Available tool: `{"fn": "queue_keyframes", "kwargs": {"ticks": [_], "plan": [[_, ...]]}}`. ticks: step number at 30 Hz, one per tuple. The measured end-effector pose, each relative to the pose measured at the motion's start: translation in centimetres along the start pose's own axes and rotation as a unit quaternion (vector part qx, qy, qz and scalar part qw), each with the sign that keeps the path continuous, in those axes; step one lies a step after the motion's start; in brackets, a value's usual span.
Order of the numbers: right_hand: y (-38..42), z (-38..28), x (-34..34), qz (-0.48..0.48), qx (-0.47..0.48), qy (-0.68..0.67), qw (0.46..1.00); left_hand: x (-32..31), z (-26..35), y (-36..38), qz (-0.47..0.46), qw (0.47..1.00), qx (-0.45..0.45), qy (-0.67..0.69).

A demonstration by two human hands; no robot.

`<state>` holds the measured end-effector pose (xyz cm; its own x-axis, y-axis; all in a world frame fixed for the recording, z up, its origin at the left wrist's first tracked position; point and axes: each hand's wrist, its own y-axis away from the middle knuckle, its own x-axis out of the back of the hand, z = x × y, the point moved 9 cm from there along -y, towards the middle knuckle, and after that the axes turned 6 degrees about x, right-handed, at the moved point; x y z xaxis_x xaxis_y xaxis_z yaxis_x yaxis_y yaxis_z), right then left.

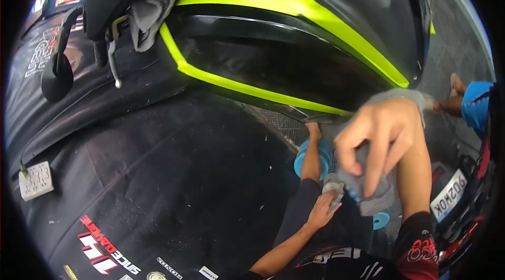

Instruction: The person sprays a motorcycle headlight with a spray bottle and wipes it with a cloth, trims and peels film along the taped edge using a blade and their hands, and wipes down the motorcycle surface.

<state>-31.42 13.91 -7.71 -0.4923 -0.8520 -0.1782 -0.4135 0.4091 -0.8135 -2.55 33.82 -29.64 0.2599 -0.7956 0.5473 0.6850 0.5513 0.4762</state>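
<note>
In front of me is a glossy black motorcycle panel [252,56], edged with bright yellow-green tape [247,88]. My right hand [386,130] is raised just below the panel's right end, its fingers curled and blurred. A grey cloth [379,196] hangs from it, with a small blue patterned bit showing at the cloth's edge. Lower down, near my lap, my left hand [323,209] is closed on a greyish crumpled cloth [333,182]. Another grey cloth [150,17] drapes over the motorcycle's left part, by a lever [113,59].
A black sheet with printed logos [173,175] covers the left side. A white power strip [37,181] lies on it. Blue round objects [300,161] are near my foot. At right are a motorcycle with a licence plate [448,196] and another person's leg in blue shorts [477,106].
</note>
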Motion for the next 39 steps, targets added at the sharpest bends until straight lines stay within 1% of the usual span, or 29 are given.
{"fn": "queue_keyframes", "kwargs": {"ticks": [1,3,4,5,6,9,10,12,14,15,16,18,19,20,21,23,24,25,26,27,28,29,31,32,33,35,37,39], "plan": [[-0.1,-0.2,0.6,0.031,-0.002,0.010,0.999,0.5,0.2,-0.3,-0.001,1.000,0.015,0.014],[-1.6,-0.3,2.0,0.043,0.012,0.021,0.999,0.7,0.2,-0.5,-0.014,0.998,0.047,0.044],[-2.6,-0.3,2.5,0.055,0.017,0.028,0.998,0.6,0.2,-0.6,-0.008,0.998,0.038,0.050],[-3.8,-0.3,3.4,0.078,0.042,0.035,0.995,0.5,-0.1,-1.0,-0.004,0.998,0.027,0.056],[-5.0,-0.3,4.3,0.101,0.067,0.043,0.992,-3.0,-4.4,1.4,0.017,0.999,0.033,0.021],[-9.8,1.0,6.2,0.125,0.097,0.069,0.985,1.9,0.7,-2.0,-0.006,0.998,0.025,0.056],[-11.6,1.6,6.9,0.136,0.103,0.081,0.982,1.0,-0.7,-1.5,-0.029,0.993,0.076,0.081],[-15.7,2.8,8.7,0.148,0.144,0.142,0.968,0.0,-3.3,-0.8,-0.040,0.994,0.085,0.049],[-20.3,4.3,11.4,0.154,0.139,0.174,0.963,1.2,-2.9,-1.4,-0.031,0.995,0.067,0.060],[-21.7,4.8,12.6,0.158,0.117,0.171,0.965,1.7,-2.7,-1.7,-0.023,0.996,0.059,0.068],[-21.3,4.6,13.0,0.172,0.122,0.185,0.960,2.2,-2.3,-2.0,-0.017,0.997,0.044,0.059],[-20.2,4.6,12.5,0.199,0.127,0.206,0.950,2.7,-2.0,-2.4,-0.022,0.997,0.053,0.051],[-18.2,3.3,11.1,0.219,0.159,0.208,0.940,3.2,-1.9,-2.6,-0.025,0.997,0.056,0.047],[-16.4,3.1,9.8,0.207,0.117,0.171,0.956,3.1,-2.5,-2.7,-0.036,0.996,0.056,0.053],[-14.2,3.3,8.7,0.197,0.077,0.181,0.960,4.0,-2.4,-2.7,-0.027,0.997,0.059,0.047],[-12.0,3.6,8.0,0.213,0.015,0.129,0.968,5.8,-1.6,-3.5,0.007,0.997,0.066,0.048],[-13.4,3.8,8.3,0.196,0.027,0.154,0.968,5.1,-3.2,-3.3,-0.024,0.991,0.102,0.084],[-16.0,4.1,9.3,0.192,0.048,0.179,0.964,5.2,-3.7,-2.6,-0.014,0.992,0.096,0.079],[-18.6,4.3,10.7,0.197,0.088,0.207,0.954,6.0,-3.4,-2.6,-0.026,0.990,0.106,0.088],[-21.4,4.3,12.5,0.206,0.168,0.208,0.941,6.7,-3.0,-3.9,-0.026,0.989,0.113,0.094],[-23.9,5.1,14.1,0.198,0.144,0.251,0.936,7.4,-2.9,-4.1,-0.015,0.987,0.122,0.105],[-24.8,5.8,14.7,0.182,0.070,0.224,0.955,7.4,-3.0,-4.0,-0.016,0.990,0.110,0.090],[-23.5,5.5,14.1,0.211,0.123,0.189,0.951,5.9,-3.8,-3.6,-0.018,0.993,0.085,0.075],[-22.0,5.3,12.9,0.215,0.126,0.202,0.947,5.4,-4.0,-3.7,-0.017,0.996,0.063,0.054],[-19.9,4.1,11.1,0.216,0.131,0.215,0.943,5.6,-3.3,-4.3,-0.018,0.996,0.063,0.063],[-16.1,3.4,8.2,0.218,0.053,0.165,0.960,7.2,-1.3,-4.3,-0.022,0.994,0.068,0.080],[-12.0,2.7,7.1,0.219,0.029,0.084,0.972,6.6,-1.7,-4.8,-0.027,0.988,0.092,0.121],[-10.8,3.4,7.4,0.260,-0.008,0.074,0.963,6.5,-2.1,-5.9,-0.029,0.980,0.117,0.158]]}}
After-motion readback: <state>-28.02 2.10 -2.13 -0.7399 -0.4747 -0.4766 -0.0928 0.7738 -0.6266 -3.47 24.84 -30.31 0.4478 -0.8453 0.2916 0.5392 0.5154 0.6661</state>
